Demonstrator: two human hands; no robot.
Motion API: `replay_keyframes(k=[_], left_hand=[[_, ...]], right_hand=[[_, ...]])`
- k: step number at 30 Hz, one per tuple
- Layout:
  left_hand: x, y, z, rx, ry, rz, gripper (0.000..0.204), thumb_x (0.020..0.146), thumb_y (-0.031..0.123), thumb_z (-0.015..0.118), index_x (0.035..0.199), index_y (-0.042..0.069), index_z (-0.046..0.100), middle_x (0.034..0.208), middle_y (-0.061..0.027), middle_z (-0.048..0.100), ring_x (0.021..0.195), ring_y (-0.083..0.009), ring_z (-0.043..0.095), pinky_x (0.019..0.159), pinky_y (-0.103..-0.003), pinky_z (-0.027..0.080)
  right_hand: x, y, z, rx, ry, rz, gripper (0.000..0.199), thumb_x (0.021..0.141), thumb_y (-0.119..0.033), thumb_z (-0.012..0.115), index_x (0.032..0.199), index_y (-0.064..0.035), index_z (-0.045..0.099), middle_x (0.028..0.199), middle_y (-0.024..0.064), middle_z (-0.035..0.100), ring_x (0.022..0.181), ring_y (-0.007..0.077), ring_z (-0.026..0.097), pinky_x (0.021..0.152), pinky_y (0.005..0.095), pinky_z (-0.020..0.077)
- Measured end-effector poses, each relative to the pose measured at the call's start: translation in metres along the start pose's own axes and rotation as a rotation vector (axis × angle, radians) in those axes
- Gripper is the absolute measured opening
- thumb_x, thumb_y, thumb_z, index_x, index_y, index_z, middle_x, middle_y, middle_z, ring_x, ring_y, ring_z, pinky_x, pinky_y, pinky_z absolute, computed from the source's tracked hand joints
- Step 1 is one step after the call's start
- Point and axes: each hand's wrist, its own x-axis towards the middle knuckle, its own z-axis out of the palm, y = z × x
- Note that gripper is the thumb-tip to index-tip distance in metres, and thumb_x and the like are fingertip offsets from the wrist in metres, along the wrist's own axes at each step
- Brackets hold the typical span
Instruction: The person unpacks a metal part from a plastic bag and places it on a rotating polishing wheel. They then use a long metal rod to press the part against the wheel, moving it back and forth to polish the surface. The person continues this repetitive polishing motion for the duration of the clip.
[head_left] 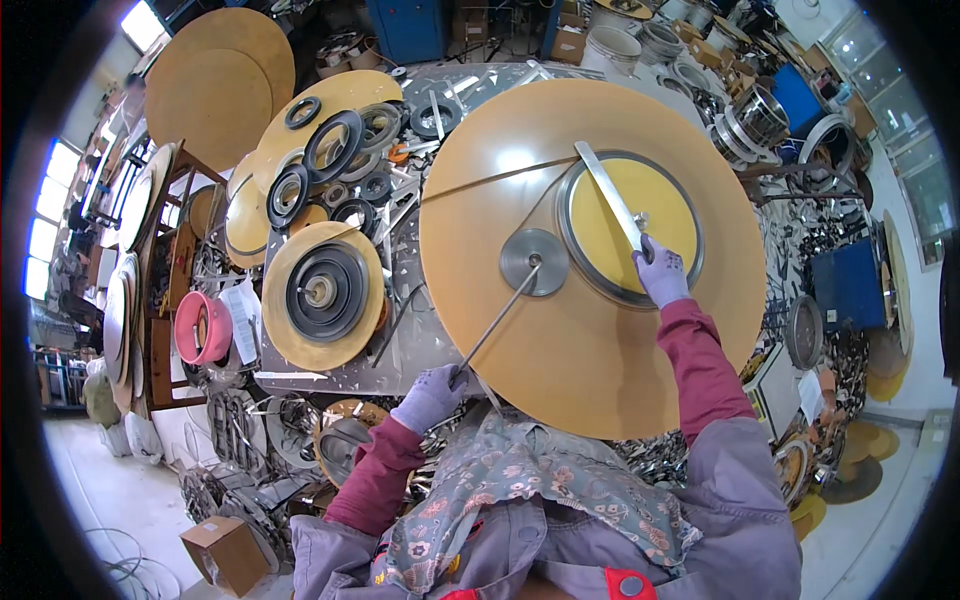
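Observation:
A large tan round disc [480, 345] lies flat in front of me. Toward its right side sits a yellow round plate [665, 205] framed by a grey metal ring [697, 200]. My right hand [662, 272], in a light purple glove, grips the near end of a flat metal bar [605, 185] that crosses this plate. Gloved too, my left hand [432, 397] is closed round a thin metal rod [500, 318] at the disc's near left edge. The rod's far end meets the middle of a small grey metal disc [545, 285]. A thin dark strip [490, 180] runs from the left edge to the ring.
Left on the grey table [405, 345] stands a smaller tan disc [275, 315] bearing stacked dark rings [335, 318]. Several black rings and metal scraps lie behind it. A pink bucket [203, 328] is farther left. Scrap metal heaps lie at the right, near a blue box [848, 285].

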Motion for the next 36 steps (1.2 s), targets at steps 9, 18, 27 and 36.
replay_keyframes(k=[9, 18, 27, 36], left_hand=[[-0.001, 0.007, -0.002, -0.016, -0.016, -0.01, 0.029, 0.089, 0.024, 0.051, 0.088, -0.003, 0.059, 0.079, -0.0264, 0.061, 0.079, -0.0436, 0.059, 0.069, -0.049, 0.045], [0.0, 0.003, 0.003, -0.017, -0.035, -0.006, 0.028, 0.088, 0.024, 0.052, 0.091, -0.003, 0.06, 0.083, -0.0258, 0.062, 0.081, -0.0428, 0.059, 0.07, -0.047, 0.046], [-0.001, 0.005, 0.002, -0.04, -0.043, -0.01, 0.027, 0.087, 0.022, 0.055, 0.094, -0.003, 0.062, 0.085, -0.0252, 0.062, 0.083, -0.0413, 0.06, 0.072, -0.045, 0.047], [-0.001, 0.009, -0.002, -0.063, -0.047, -0.001, 0.026, 0.086, 0.021, 0.054, 0.094, -0.003, 0.062, 0.086, -0.0252, 0.063, 0.084, -0.0417, 0.06, 0.072, -0.046, 0.047]], right_hand=[[-0.001, -0.001, -0.001, -0.017, 0.009, -0.003, 0.037, 0.084, -0.028, 0.056, 0.113, -0.0049, 0.057, 0.097, 0.0212, 0.064, 0.091, 0.0354, 0.062, 0.084, 0.0433, 0.0472], [-0.001, 0.0, 0.0, 0.006, 0.007, 0.019, 0.037, 0.084, -0.028, 0.057, 0.113, -0.0041, 0.058, 0.098, 0.0205, 0.064, 0.092, 0.0348, 0.062, 0.084, 0.043, 0.047], [0.001, 0.003, 0.002, 0.007, -0.013, 0.013, 0.038, 0.085, -0.028, 0.056, 0.115, -0.0045, 0.057, 0.098, 0.0205, 0.064, 0.092, 0.0348, 0.062, 0.085, 0.0426, 0.0471], [0.001, 0.0, 0.002, 0.026, -0.016, 0.025, 0.039, 0.084, -0.027, 0.056, 0.117, -0.0055, 0.056, 0.101, 0.0199, 0.064, 0.093, 0.0342, 0.062, 0.086, 0.0419, 0.0469]])
